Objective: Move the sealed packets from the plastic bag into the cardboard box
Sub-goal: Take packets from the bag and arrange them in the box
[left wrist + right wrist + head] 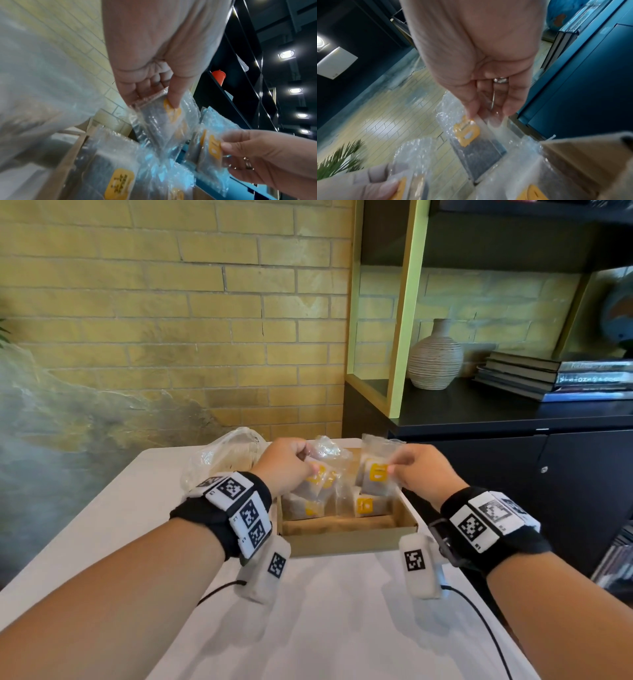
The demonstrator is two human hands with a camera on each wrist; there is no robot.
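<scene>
An open cardboard box (346, 539) sits on the white table with several clear sealed packets bearing yellow labels (364, 505) lying in it. My left hand (291, 463) hovers over the box's left half and pinches a packet (317, 479) by its top; the same packet (164, 116) shows under the thumb in the left wrist view. My right hand (419, 470) holds another packet (376, 474) upright over the box's right half, thumb on the yellow label (467, 132). The crumpled clear plastic bag (222, 457) lies to the left of the box, behind my left wrist.
A black cabinet (548, 474) stands close on the right, with a ribbed vase (435, 357) and stacked books (555, 378) on its shelf. A brick wall is behind the table. Cables trail from both wrist cameras over the bare near tabletop (325, 628).
</scene>
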